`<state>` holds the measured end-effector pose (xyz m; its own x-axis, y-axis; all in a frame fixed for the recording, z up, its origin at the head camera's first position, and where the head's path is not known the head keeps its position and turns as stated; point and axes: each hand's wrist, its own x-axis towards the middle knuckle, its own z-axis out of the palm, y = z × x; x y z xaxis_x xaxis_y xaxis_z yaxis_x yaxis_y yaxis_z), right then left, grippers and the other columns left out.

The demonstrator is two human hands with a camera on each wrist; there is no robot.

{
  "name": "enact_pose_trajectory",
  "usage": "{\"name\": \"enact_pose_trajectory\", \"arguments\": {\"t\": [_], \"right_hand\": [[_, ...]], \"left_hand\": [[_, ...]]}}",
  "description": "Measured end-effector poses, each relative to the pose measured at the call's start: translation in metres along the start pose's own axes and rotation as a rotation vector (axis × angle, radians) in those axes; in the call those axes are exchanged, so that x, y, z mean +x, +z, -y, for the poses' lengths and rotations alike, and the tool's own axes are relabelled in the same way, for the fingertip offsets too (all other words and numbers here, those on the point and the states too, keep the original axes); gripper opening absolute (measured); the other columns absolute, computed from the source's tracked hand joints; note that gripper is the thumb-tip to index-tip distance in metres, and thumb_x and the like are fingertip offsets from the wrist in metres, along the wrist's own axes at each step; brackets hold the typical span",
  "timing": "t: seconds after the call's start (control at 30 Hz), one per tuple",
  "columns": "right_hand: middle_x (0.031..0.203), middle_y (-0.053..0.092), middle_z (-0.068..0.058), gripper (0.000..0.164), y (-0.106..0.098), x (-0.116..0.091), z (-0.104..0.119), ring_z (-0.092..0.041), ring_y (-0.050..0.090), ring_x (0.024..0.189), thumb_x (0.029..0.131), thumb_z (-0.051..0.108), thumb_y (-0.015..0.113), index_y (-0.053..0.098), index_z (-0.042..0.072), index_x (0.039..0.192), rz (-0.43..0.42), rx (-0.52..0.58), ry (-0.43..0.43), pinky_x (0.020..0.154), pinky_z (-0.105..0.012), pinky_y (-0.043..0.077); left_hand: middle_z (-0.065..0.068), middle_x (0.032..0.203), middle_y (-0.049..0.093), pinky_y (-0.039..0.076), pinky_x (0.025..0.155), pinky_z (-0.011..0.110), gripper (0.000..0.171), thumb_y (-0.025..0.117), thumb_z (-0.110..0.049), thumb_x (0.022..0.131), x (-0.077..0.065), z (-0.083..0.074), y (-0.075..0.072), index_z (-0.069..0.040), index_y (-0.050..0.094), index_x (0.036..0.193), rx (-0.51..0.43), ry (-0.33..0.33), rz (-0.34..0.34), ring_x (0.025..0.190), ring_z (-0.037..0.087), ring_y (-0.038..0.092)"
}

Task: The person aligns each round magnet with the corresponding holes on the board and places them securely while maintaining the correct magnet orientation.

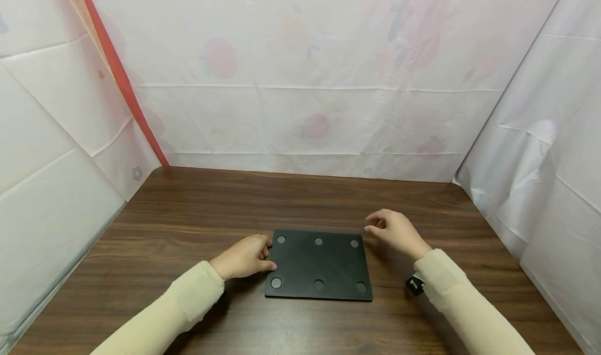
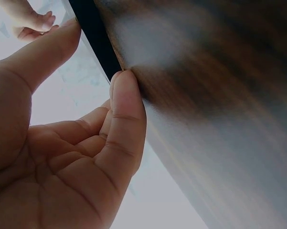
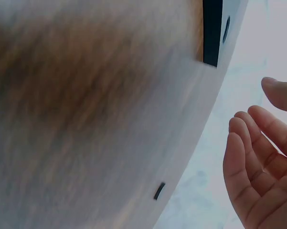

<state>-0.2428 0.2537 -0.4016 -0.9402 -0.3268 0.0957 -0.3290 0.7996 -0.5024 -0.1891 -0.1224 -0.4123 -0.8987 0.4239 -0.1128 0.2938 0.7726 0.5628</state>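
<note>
A flat black rectangular board [image 1: 319,264] lies on the wooden table, with several round greyish discs or pads set along its far and near edges. At its left edge, my left hand [image 1: 246,256] holds it, thumb lapping onto the top and curled fingers against the side. The left wrist view shows that thumb and a fingertip on the board's thin side [image 2: 98,40]. My right hand [image 1: 394,232] hovers just beyond the board's far right corner, fingers loosely bent and nothing between them. In the right wrist view a small dark curved piece [image 3: 159,191] sits on the table, apart from the board.
Brown wood-grain table [image 1: 211,198] surrounds the board. Pale patterned cloth [image 1: 300,110] hangs behind and at both sides, with a red strip [image 1: 122,78] at the left corner. A small black device [image 1: 415,285] is strapped under my right wrist.
</note>
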Motion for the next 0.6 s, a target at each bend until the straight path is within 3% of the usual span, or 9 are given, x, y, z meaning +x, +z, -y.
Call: {"name": "enact_pose_trajectory", "arguments": {"t": [0.23,0.4,0.6], "right_hand": [[0.104,0.067,-0.008,0.034,-0.008,0.005,-0.015,-0.018,0.061,0.084,0.092,0.026,0.07,0.068,0.006,0.118,-0.043,-0.005,0.069,0.073,-0.036,0.051],[0.118,0.064,-0.017,0.042,-0.011,0.007,-0.028,-0.024,0.061,0.088,0.093,0.028,0.068,0.062,0.004,0.128,-0.044,-0.019,0.123,0.073,-0.04,0.051],[0.131,0.058,-0.022,0.049,-0.014,0.011,-0.043,-0.036,0.062,0.106,0.094,0.029,0.066,0.057,0.003,0.134,-0.019,-0.034,0.178,0.085,-0.05,0.052]], "left_hand": [[0.003,0.09,0.062,0.051,0.077,0.034,0.047,0.081,-0.02,0.08,0.001,0.001,0.0,0.005,0.06,0.114,0.011,0.016,-0.001,0.083,0.014,0.059],[0.003,0.089,0.061,0.051,0.076,0.034,0.047,0.081,-0.021,0.081,0.001,0.002,0.0,0.005,0.06,0.114,0.015,0.019,-0.001,0.083,0.014,0.058],[0.003,0.089,0.061,0.051,0.077,0.034,0.048,0.081,-0.02,0.08,0.001,0.002,0.001,0.005,0.06,0.114,0.005,0.004,-0.002,0.083,0.014,0.058]]}}
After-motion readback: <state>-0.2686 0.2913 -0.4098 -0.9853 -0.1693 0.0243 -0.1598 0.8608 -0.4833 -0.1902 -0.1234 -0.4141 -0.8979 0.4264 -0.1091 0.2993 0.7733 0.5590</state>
